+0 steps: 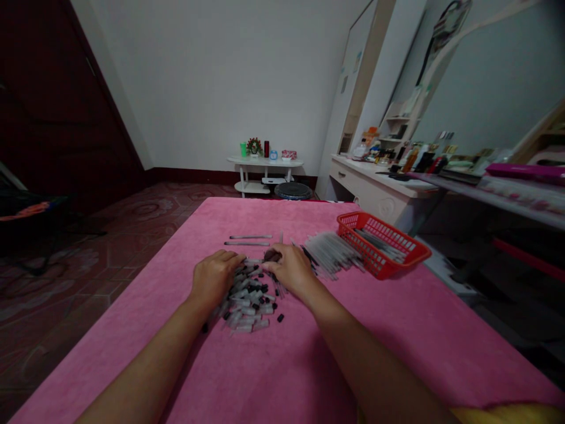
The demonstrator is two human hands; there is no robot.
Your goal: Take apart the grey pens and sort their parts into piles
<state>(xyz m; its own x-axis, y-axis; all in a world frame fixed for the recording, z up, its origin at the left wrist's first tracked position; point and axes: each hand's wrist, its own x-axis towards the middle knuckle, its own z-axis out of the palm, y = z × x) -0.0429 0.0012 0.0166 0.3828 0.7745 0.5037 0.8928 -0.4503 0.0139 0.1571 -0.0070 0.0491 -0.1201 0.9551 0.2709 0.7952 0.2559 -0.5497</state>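
Observation:
My left hand (216, 274) is closed, its fingertips pinching one end of a slim, pale pen (253, 260). My right hand (291, 271) pinches the other end, near some dark part that its fingers half hide. Below both hands lies a loose heap of clear pen caps (247, 303) mixed with small black plugs (280, 318). Some thin sticks, perhaps refills, show under my right hand. Beyond the hands, two dark-tipped pens (247, 243) lie side by side. Right of my right hand is a pile of clear pen barrels (333, 253).
A red plastic basket (382, 268) with more slim pen pieces stands on the pink cloth (282, 371) at the right. Farther off are a white side table (265, 162), a dark round stool (293, 190) and a cluttered dressing table (379, 176).

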